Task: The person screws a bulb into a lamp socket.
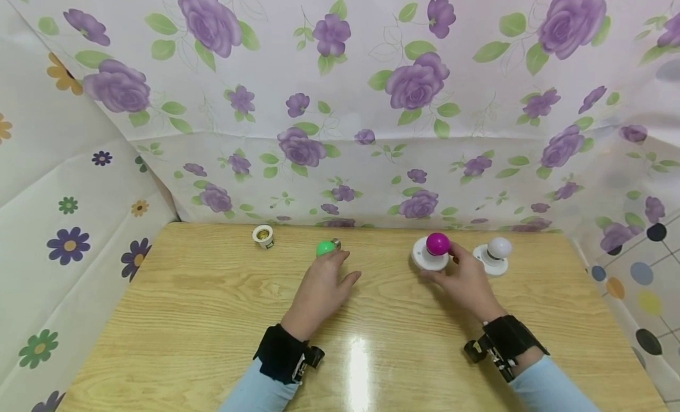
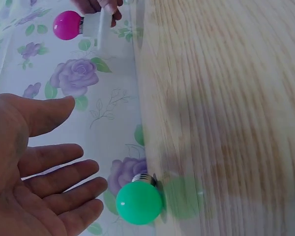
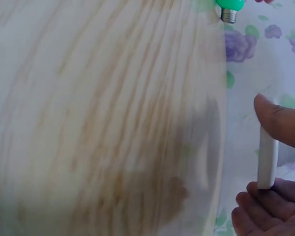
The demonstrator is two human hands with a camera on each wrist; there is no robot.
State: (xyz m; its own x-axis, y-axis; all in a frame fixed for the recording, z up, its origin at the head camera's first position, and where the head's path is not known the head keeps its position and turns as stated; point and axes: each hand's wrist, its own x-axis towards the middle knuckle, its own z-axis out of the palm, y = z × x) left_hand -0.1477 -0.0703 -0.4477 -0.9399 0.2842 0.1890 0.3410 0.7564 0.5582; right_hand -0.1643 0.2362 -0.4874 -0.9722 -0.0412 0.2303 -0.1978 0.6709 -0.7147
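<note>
My right hand (image 1: 463,280) grips the round white base of a lamp holder (image 1: 422,258), which has a magenta bulb (image 1: 438,244) in it. In the right wrist view the thumb and fingers pinch the edge of that base (image 3: 268,157), lifted off the table. Over a green bulb (image 1: 325,247) hovers my left hand (image 1: 321,291), fingers extended and holding nothing. In the left wrist view the green bulb (image 2: 139,202) lies on its side on the table, just beyond the fingertips, its metal screw end pointing away.
A small white socket (image 1: 263,236) stands at the back left of the wooden table (image 1: 202,317). Right of my right hand is another white lamp holder (image 1: 495,265) with a white bulb (image 1: 499,247). Flowered cloth (image 1: 340,117) hangs behind the table's far edge.
</note>
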